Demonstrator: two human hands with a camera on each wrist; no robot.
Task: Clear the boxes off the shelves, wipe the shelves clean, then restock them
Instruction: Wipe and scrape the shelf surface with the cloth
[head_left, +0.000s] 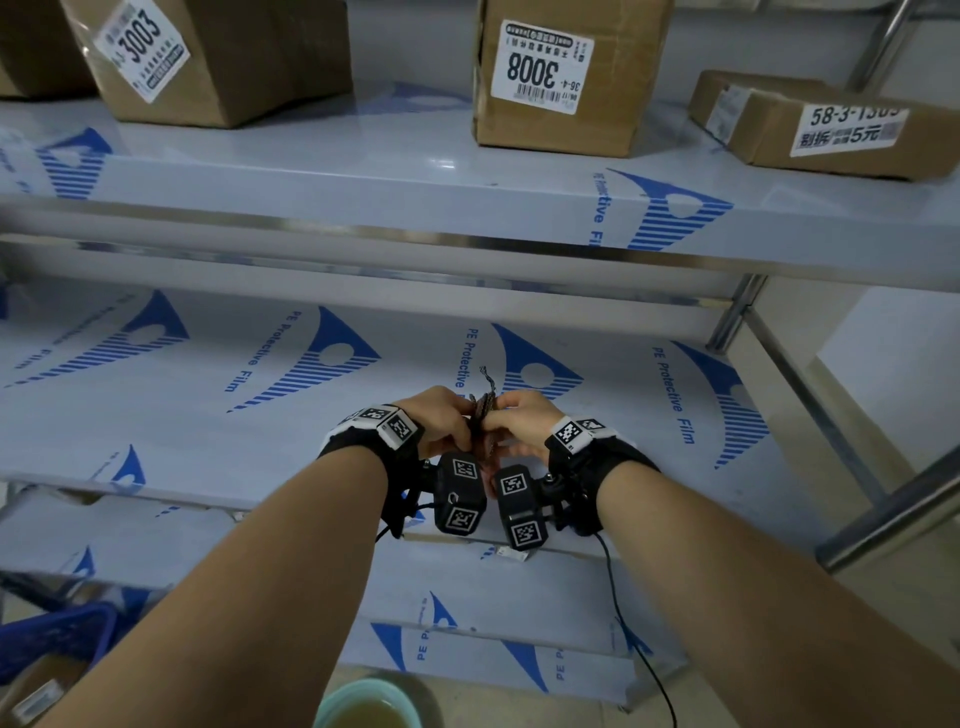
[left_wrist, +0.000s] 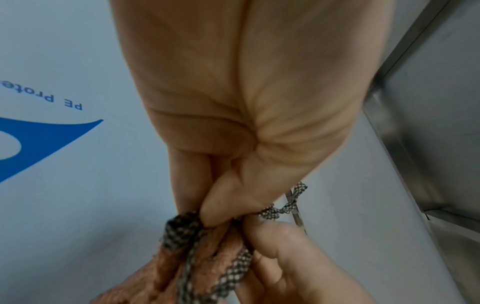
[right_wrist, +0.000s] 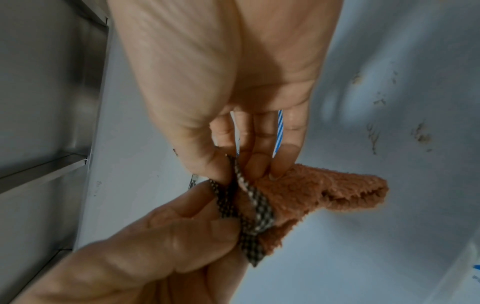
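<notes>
We pinch the cloth (head_left: 482, 423) in both hands (head_left: 441, 423) (head_left: 524, 426) above the shelf (head_left: 208, 374); a loose grip drops it.

Orange cloth (right_wrist: 311, 191), black-white checked trim (right_wrist: 255, 207)

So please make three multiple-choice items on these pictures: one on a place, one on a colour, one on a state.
1. Where does the box labelled 3008 stand?
A. on the upper shelf
B. on the floor
C. in the blue basket

2. What colour is the fluffy part of the cloth?
A. green
B. orange-brown
C. white

3. How is the cloth held?
A. it lies free on the shelf
B. only the left hand holds it
C. both hands pinch it

Answers:
1 A, it stands on the film-covered upper shelf.
2 B, the right wrist view shows an orange-brown pile with a checkered edge.
3 C, the right hand pinches it too.
</notes>
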